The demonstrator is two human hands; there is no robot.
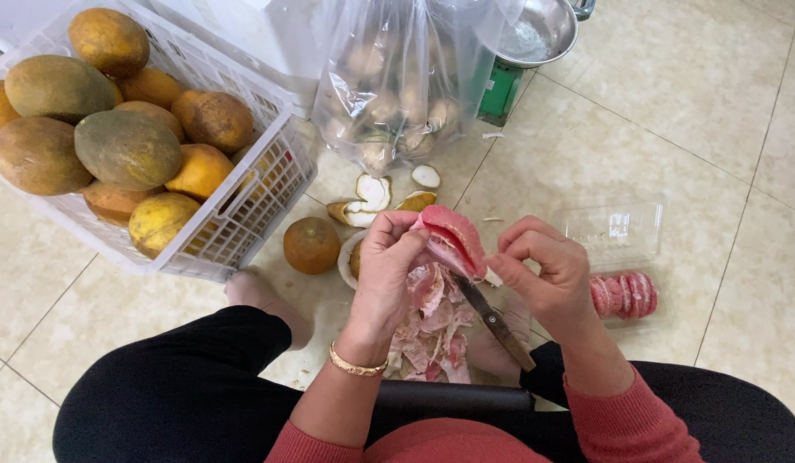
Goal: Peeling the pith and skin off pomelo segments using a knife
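Peeling is underway: our left hand point(387, 261) grips the pink pomelo segment point(453, 240). Our right hand point(548, 274) pinches its membrane, fingers closed around the knife point(493, 319). Next comes stripping that skin gently.

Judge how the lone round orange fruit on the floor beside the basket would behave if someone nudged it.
The orange fruit looks round and sits on smooth tile floor, so it would probably roll. Its thick-rinded look, like the peel pieces nearby, suggests it is firm and fairly heavy, not fragile.
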